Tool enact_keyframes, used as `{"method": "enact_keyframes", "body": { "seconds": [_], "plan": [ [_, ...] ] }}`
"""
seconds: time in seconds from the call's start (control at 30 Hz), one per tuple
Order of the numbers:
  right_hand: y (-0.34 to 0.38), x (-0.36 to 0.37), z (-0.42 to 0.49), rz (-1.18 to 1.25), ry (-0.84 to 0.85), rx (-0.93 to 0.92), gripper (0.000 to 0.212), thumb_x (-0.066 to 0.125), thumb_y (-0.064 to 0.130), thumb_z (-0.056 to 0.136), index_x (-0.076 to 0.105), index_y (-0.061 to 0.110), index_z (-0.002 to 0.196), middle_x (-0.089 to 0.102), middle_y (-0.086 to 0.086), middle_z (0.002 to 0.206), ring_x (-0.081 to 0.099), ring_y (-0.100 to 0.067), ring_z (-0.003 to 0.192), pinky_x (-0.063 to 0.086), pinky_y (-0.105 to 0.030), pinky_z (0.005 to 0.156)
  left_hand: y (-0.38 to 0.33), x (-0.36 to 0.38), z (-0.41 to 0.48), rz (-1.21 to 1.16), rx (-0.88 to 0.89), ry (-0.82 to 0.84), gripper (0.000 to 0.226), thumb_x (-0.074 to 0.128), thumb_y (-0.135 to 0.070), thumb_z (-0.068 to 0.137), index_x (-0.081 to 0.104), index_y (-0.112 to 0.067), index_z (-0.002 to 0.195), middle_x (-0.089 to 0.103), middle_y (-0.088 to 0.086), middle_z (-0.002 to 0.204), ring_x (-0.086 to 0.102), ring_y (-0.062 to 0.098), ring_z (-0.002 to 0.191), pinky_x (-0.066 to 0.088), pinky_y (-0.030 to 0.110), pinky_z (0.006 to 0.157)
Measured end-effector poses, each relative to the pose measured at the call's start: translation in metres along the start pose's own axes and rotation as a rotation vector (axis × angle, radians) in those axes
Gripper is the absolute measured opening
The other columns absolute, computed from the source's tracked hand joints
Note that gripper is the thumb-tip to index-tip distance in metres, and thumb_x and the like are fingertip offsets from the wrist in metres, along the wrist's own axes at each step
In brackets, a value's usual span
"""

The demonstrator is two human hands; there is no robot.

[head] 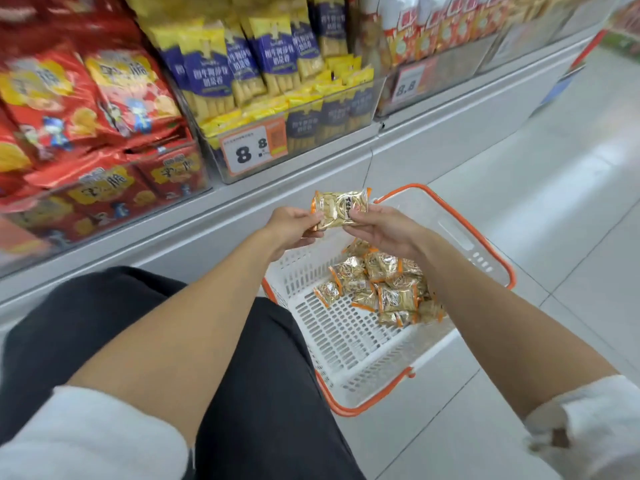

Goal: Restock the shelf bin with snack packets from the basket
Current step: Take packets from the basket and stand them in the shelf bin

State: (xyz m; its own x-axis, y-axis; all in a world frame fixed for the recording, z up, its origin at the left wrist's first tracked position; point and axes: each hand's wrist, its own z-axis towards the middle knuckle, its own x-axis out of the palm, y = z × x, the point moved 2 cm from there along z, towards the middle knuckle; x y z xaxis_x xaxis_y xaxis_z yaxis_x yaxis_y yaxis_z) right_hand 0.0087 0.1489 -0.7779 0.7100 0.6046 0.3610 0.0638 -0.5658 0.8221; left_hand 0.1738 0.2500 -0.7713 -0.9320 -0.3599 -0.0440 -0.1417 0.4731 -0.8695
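A gold snack packet with orange ends (337,209) is held between both hands above the basket. My left hand (294,226) pinches its left edge and my right hand (377,228) pinches its right edge. Below them a white plastic basket with an orange rim (346,341) stands on the floor. Several more gold packets (381,289) lie heaped in its far right part. Clear shelf bins (311,133) run along the shelf ahead, just above and beyond the hands.
The left bin holds red snack bags (104,109), the middle one blue and yellow packs (242,64) behind an 8.8 price tag (254,148). Another bin (433,46) with orange packs is further right. My dark-trousered knees (104,323) are at lower left. Pale tiled floor (554,202) lies to the right.
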Motion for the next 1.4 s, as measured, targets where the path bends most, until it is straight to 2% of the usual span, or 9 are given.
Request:
{"method": "enact_keyframes", "body": {
  "seconds": [0.27, 0.4, 0.6, 0.73, 0.93, 1.07, 1.17, 1.27, 1.4],
  "plan": [
    [0.113, 0.077, -0.045, -0.333, 0.042, -0.182, 0.011, 0.062, -0.001, 0.090, 0.066, 0.003, 0.099, 0.071, -0.007, 0.093, 0.069, -0.016, 0.085, 0.056, -0.021, 0.077, -0.109, -0.044, -0.066, -0.088, 0.220, -0.003, 0.006, 0.068, -0.018, 0.089, 0.070, -0.019, 0.095, 0.072, 0.000, 0.083, 0.068, 0.011, 0.071, 0.058, 0.021, 0.067],
    [0.162, 0.127, -0.066, -0.265, -0.092, -0.389, 0.006, 0.069, 0.001, 0.086, 0.066, 0.003, 0.091, 0.071, -0.005, 0.082, 0.068, -0.015, 0.075, 0.056, -0.020, 0.069, -0.152, -0.072, -0.101, -0.192, 0.263, 0.018, 0.013, 0.058, -0.012, 0.095, 0.069, -0.010, 0.102, 0.073, 0.005, 0.089, 0.072, 0.015, 0.077, 0.060, 0.027, 0.073],
    [0.217, 0.208, -0.079, -0.347, -0.186, -0.639, 0.010, 0.074, 0.010, 0.084, 0.067, 0.005, 0.090, 0.069, -0.012, 0.089, 0.064, -0.019, 0.078, 0.049, -0.026, 0.068, -0.237, -0.122, -0.151, 0.146, 0.502, -0.117, 0.027, 0.072, -0.012, 0.085, 0.067, -0.011, 0.112, 0.070, 0.004, 0.100, 0.066, 0.008, 0.083, 0.054, 0.022, 0.076],
    [0.249, 0.272, -0.080, -0.492, -0.189, -0.768, 0.018, 0.070, 0.006, 0.087, 0.062, 0.001, 0.101, 0.065, -0.002, 0.075, 0.059, -0.002, 0.055, 0.047, -0.016, 0.054, -0.297, -0.162, -0.183, 0.253, 0.681, -0.207, 0.031, 0.075, -0.020, 0.083, 0.069, -0.013, 0.112, 0.070, -0.001, 0.096, 0.065, 0.005, 0.081, 0.054, 0.017, 0.070],
    [0.285, 0.354, -0.048, -0.569, -0.111, -0.829, 0.047, 0.076, 0.017, 0.082, 0.049, 0.012, 0.121, 0.068, -0.001, 0.099, 0.066, -0.012, 0.087, 0.056, -0.028, 0.073, -0.348, -0.230, -0.191, 0.227, 0.790, -0.399, 0.017, 0.076, -0.010, 0.081, 0.071, -0.011, 0.097, 0.070, 0.003, 0.086, 0.064, 0.009, 0.076, 0.055, 0.015, 0.062],
    [0.312, 0.401, -0.010, -0.754, -0.157, -0.972, 0.025, 0.074, 0.016, 0.080, 0.059, 0.014, 0.100, 0.071, -0.012, 0.098, 0.068, -0.028, 0.091, 0.056, -0.051, 0.081, -0.370, -0.277, -0.178, 0.047, 0.794, -0.425, 0.015, 0.074, -0.006, 0.083, 0.068, -0.006, 0.097, 0.067, 0.004, 0.082, 0.065, 0.010, 0.072, 0.057, 0.019, 0.065],
    [0.338, 0.427, 0.024, -0.772, -0.164, -1.021, 0.024, 0.075, 0.014, 0.079, 0.063, 0.008, 0.098, 0.072, -0.011, 0.094, 0.069, -0.028, 0.087, 0.057, -0.048, 0.080, -0.392, -0.312, -0.161, 0.011, 0.794, -0.430, 0.022, 0.073, -0.010, 0.084, 0.069, -0.005, 0.104, 0.072, 0.009, 0.094, 0.070, 0.015, 0.086, 0.059, 0.024, 0.075],
    [0.353, 0.442, 0.067, -0.940, -0.202, -1.005, 0.029, 0.074, 0.016, 0.080, 0.066, 0.012, 0.107, 0.072, -0.007, 0.101, 0.068, -0.024, 0.095, 0.055, -0.033, 0.081, -0.407, -0.346, -0.133, 0.176, 0.694, -0.511, 0.025, 0.079, -0.020, 0.080, 0.072, -0.010, 0.102, 0.072, 0.006, 0.097, 0.070, 0.017, 0.092, 0.059, 0.028, 0.079],
    [0.347, 0.459, 0.131, -1.354, -0.222, -0.846, 0.047, 0.070, 0.023, 0.083, 0.056, 0.010, 0.126, 0.066, -0.011, 0.117, 0.062, -0.030, 0.109, 0.052, -0.034, 0.089, -0.404, -0.379, -0.099, 0.726, 0.614, -0.650, 0.026, 0.079, -0.028, 0.079, 0.076, -0.004, 0.087, 0.070, 0.007, 0.087, 0.062, 0.016, 0.082, 0.047, 0.029, 0.071]
  ]
}}
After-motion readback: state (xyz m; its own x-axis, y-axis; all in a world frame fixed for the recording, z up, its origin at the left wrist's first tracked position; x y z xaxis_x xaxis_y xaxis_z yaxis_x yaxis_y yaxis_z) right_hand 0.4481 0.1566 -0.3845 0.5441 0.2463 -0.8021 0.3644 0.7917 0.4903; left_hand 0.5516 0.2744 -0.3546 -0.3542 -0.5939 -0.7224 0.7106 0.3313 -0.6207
